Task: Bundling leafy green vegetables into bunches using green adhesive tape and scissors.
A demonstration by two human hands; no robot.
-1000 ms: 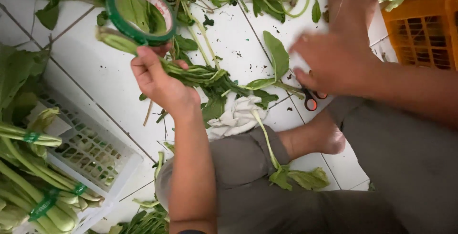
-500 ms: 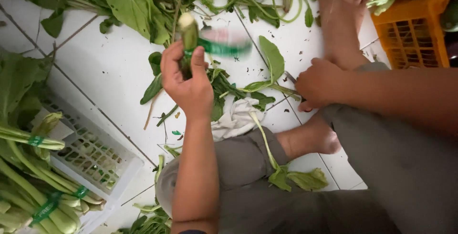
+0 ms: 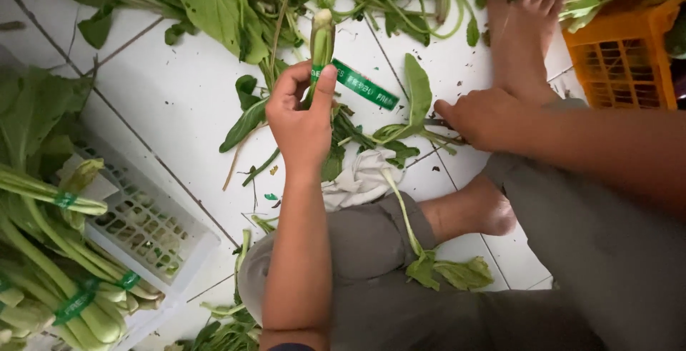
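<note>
Tape roll gone; left hand (image 3: 304, 119) now grips taped stalks (image 3: 321, 43).

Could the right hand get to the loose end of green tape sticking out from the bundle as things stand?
Probably yes: the tape trails over bare tile toward the right hand, nothing lying between.

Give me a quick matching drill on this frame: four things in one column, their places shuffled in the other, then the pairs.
Things:
1. green tape strip
2. orange crate
3. white basket
4. white cloth

Places:
A. top right corner
B. left, holding taped bundles
C. on the tiles by the person's knee
D. trailing from the stalk bundle in the left hand

Pairs: 1-D, 2-A, 3-B, 4-C
</note>
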